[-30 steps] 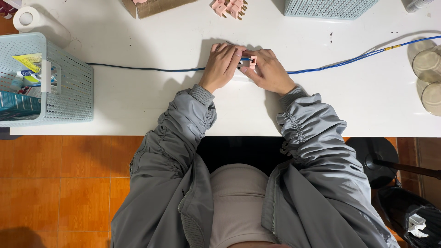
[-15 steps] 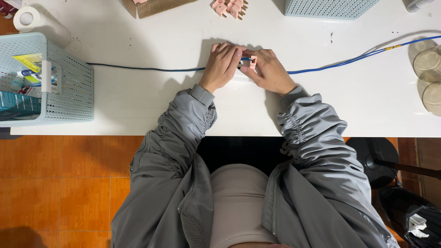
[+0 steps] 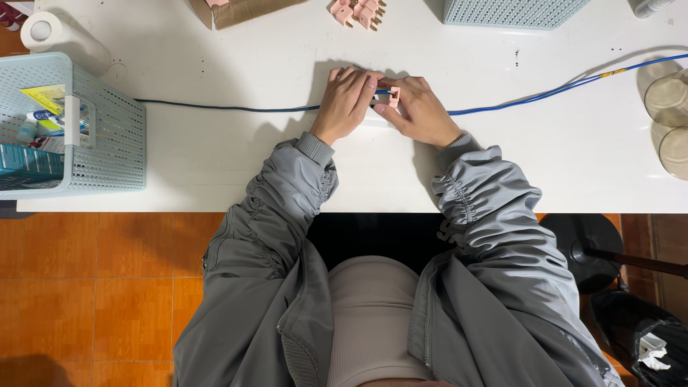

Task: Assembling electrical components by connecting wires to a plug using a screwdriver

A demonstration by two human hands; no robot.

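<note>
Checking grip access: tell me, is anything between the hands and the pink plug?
Nothing visible. The left hand and right hand both already touch the pink plug on the blue cable.

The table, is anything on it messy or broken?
Nothing looks spilled or broken. The blue cable runs straight across the white table, both hands, left and right, meet on a small pink plug, and more pink plugs lie loose at the far edge.

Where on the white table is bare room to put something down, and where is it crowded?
Bare patches on the table: between the pale blue basket and the left hand, below the blue cable; also right of the right hand, before the glass jars. Crowded: the far edge, with pink parts, a cardboard box and a second basket.
</note>
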